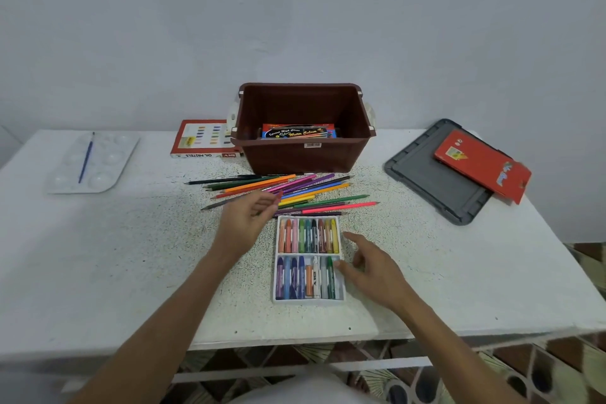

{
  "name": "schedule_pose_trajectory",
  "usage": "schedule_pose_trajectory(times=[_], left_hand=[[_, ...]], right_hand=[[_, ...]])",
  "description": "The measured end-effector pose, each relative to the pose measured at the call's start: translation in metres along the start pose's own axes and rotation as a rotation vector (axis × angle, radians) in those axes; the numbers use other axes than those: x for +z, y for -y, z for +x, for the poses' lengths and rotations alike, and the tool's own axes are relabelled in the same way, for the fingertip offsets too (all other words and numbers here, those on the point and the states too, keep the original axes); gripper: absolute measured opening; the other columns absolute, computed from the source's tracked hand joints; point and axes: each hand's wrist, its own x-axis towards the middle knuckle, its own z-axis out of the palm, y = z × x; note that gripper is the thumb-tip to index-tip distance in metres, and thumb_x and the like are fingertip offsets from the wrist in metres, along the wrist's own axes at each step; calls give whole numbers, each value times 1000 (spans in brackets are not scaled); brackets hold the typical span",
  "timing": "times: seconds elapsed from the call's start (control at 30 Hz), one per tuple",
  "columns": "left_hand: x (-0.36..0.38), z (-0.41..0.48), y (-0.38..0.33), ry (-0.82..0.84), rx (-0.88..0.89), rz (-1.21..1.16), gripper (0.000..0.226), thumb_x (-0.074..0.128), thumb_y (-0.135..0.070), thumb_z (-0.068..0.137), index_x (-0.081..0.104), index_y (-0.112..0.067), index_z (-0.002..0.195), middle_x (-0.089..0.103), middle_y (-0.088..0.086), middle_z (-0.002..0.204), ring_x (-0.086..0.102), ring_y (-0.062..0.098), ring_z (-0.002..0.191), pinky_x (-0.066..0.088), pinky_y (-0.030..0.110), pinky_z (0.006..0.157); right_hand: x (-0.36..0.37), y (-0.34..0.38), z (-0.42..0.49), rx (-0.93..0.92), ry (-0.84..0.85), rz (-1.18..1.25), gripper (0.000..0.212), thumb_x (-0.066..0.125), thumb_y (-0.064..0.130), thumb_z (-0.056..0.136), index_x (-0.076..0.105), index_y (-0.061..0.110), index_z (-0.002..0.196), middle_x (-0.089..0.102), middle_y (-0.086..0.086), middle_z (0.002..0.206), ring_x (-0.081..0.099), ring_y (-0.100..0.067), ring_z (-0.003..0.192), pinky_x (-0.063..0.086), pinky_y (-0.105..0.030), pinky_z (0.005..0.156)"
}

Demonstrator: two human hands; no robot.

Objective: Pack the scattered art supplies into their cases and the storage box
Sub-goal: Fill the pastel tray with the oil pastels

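Head cam: right hand open, touched side of crayon tray; left hand hovered over pencils behind it, grip unclear.

Soft, even, cool light leaves faint shadows; the storage box interior sits darker. Wide-angle distortion bows the table edges; detail is slightly soft.

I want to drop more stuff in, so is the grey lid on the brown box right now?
No, the lid lies on the table right of the open box, a red case resting on it.
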Motion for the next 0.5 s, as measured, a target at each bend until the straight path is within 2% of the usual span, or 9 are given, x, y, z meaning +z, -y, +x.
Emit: schedule_pose_trajectory(times=[0.1, 0.2, 0.3, 0.5], left_hand=[[16, -14, -22, 67, -7, -112, 21, 68, -14, 90, 67, -22, 109, 70, -13, 94, 66, -1, 87, 51, 11, 78], [31, -26, -36, 113, 19, -70, 24, 70, -17, 88, 68, -26, 111, 69, -18, 96, 65, -4, 89, 50, 10, 81], [44, -34, -38, 137, 73, -37, 27, 73, -20, 86, 71, -23, 112, 72, -13, 98, 67, -4, 88, 52, 11, 82], [53, -41, -40, 138, 158, 23, 24, 77, -20, 82, 69, -16, 105, 71, -9, 93, 66, -2, 85, 53, 13, 83]], right_hand=[[3, 3, -2, -38, -110, 85, 42, 63, 34, 95, 54, 27, 136, 57, 5, 90, 54, -5, 73, 47, -24, 67], [0, 15, -3, -120, -196, 187, 30, 63, 26, 95, 63, 26, 125, 57, 10, 96, 56, -3, 78, 49, -21, 69], [-5, 29, -3, -210, -209, 261, 26, 65, 30, 94, 67, 26, 120, 60, 12, 99, 59, -3, 85, 50, -16, 72], [-5, 42, -2, -219, -226, 336, 12, 69, 24, 91, 70, 23, 103, 64, 7, 95, 60, -8, 86, 52, -24, 74]])
